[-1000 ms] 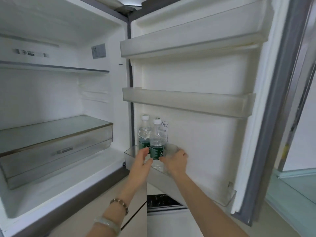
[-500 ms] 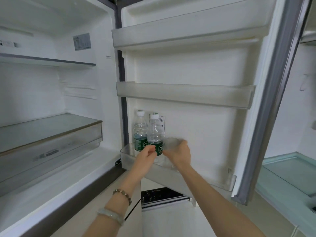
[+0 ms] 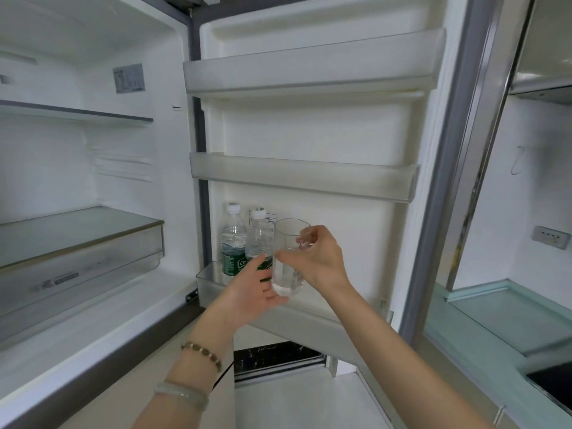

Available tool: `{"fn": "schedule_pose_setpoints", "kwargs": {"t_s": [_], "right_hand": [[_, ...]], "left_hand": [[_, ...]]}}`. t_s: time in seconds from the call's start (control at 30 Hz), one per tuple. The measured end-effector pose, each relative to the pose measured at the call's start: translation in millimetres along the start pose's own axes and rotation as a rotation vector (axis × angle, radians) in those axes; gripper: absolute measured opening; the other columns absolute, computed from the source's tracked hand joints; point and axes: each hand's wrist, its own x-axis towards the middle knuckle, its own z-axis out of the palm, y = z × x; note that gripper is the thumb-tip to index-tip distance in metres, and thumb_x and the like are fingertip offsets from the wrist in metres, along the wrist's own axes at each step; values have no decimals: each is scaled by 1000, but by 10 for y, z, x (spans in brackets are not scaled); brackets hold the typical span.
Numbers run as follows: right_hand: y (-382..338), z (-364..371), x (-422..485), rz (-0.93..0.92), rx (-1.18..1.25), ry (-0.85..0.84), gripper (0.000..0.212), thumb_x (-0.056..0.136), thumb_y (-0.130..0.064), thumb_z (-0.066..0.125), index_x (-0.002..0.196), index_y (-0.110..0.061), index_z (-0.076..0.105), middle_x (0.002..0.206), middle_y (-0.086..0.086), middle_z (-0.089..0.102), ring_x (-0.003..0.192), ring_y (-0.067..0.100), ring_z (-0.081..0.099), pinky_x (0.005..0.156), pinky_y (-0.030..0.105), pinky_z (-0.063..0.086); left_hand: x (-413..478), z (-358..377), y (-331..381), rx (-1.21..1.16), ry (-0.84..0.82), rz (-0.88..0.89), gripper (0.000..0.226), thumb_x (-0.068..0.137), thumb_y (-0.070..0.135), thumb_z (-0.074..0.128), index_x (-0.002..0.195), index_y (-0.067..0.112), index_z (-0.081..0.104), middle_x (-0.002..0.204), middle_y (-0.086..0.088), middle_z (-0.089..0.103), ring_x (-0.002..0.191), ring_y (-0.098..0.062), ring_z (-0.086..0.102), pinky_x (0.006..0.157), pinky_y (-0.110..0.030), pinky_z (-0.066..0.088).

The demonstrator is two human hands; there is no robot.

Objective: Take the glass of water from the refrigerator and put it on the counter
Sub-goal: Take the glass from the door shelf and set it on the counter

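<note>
At the fridge door (image 3: 309, 128), our right hand (image 3: 322, 261) grips the glass (image 3: 288, 274), left hand (image 3: 247, 295) supporting underneath; next, carry it level to the table (image 3: 495, 317).

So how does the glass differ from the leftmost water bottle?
The glass is open-topped and unlabelled, gripped by the right hand with the left hand under its base; the leftmost water bottle is capped, green-labelled and stands in the door bin. Both are clear and hold water.

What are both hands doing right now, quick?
Left hand: open, fingers supporting the base of the glass.
Right hand: closed round the glass, holding it.
</note>
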Motion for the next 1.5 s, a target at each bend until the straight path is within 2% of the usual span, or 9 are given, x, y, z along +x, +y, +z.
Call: {"fn": "schedule_pose_setpoints", "kwargs": {"t_s": [0.17,0.47,0.6,0.87,1.0,1.13,1.23,1.37,1.5], "right_hand": [[-164,-231,-207,-59,79,-94,43,61,-23,82,95,-20,55,100,-4,62,80,4,58,67,19,49],[-121,-799,-481,-118,168,-261,43,61,-26,85,96,-23,60,102,-4,65,88,6,63,82,29,55],[45,-1140,-642,-157,182,-354,47,59,-35,86,98,-28,60,106,-8,65,95,8,64,80,28,53],[283,-1826,-860,-191,249,-564,50,69,-31,82,113,-24,60,114,-9,63,101,6,61,69,16,45],[345,-2006,-849,-189,389,-624,34,81,-41,67,111,-24,64,108,-12,67,97,-1,65,81,17,49],[409,-2034,-695,-127,575,-487,29,96,-37,49,108,-18,66,114,0,66,106,12,63,87,29,53],[575,-2060,-503,-117,617,-262,25,97,-28,51,117,-19,63,118,-3,62,113,13,58,96,31,50],[831,-2112,-260,-131,557,-73,41,95,-23,54,136,-21,48,139,-4,50,126,9,47,101,22,39],[972,-2159,-39,-133,509,18,62,95,-22,54,149,-24,25,158,-4,25,140,9,27,115,30,23]], "left_hand": [[-347,150,-71,-123,-132,33,70,93,53,46,130,-7,49,131,-28,57,122,-40,56,102,-49,47],[-944,765,-379,-171,-69,153,67,87,47,52,128,-6,52,140,-30,48,132,-41,45,101,-45,46],[-1137,1140,-695,-229,-32,196,68,85,46,53,128,-6,52,141,-32,44,130,-43,45,97,-45,50],[-1314,1726,-1187,-314,14,262,67,85,45,56,135,2,49,140,-31,47,130,-45,46,94,-46,53],[-1380,1933,-1235,-346,-8,305,82,70,44,76,135,1,50,144,-31,42,134,-45,39,94,-47,53],[-1416,2022,-1219,-386,5,273,75,82,46,60,134,-6,46,144,-31,41,135,-43,40,91,-47,55],[-1454,2050,-1147,-366,-19,264,85,72,42,70,136,-6,43,143,-31,44,129,-41,48,85,-47,57],[-1502,2042,-1048,-347,-18,278,107,51,36,90,139,-2,41,142,-31,44,114,-43,59,81,-47,57],[-1556,2038,-1013,-360,-22,294,109,48,34,92,138,-4,42,141,-31,45,110,-43,62,80,-47,58]]}}
